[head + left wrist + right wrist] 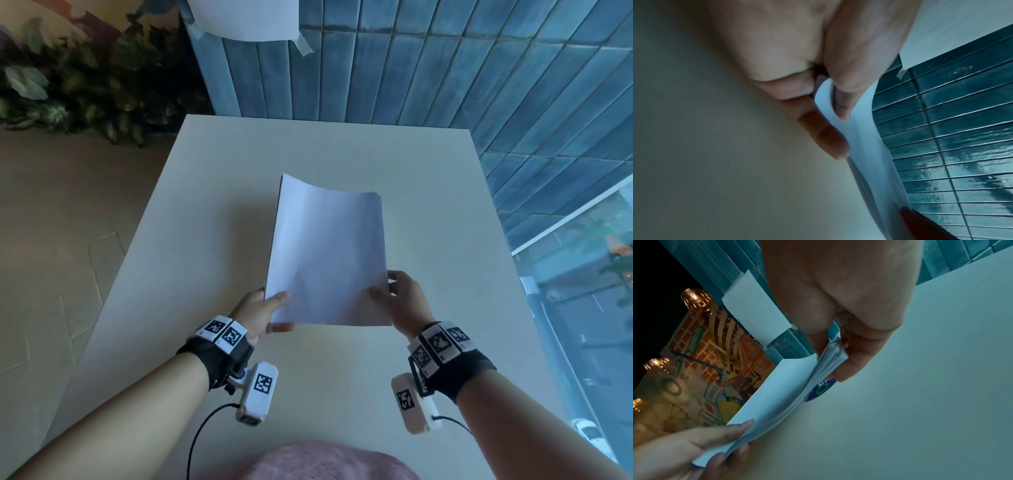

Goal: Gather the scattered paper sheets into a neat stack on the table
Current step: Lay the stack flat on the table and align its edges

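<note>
A bundle of white paper sheets (329, 253) is held over the pale table (205, 222), curling upward at its far end. My left hand (279, 313) pinches the near left corner, thumb on top and fingers beneath. My right hand (385, 287) pinches the near right edge. In the left wrist view the left hand (838, 129) grips the bent sheets (869, 146). In the right wrist view the right hand (833, 356) holds several layered sheets (781, 386). A blue sticker (821, 390) shows on the underside, and the left hand (715, 443) holds the other corner.
One white sheet (245, 19) is taped to the blue tiled wall (445, 68) behind the table. Plants (85, 85) stand at the far left, a window (582, 308) runs along the right. A pink fabric (325, 462) lies at the near edge.
</note>
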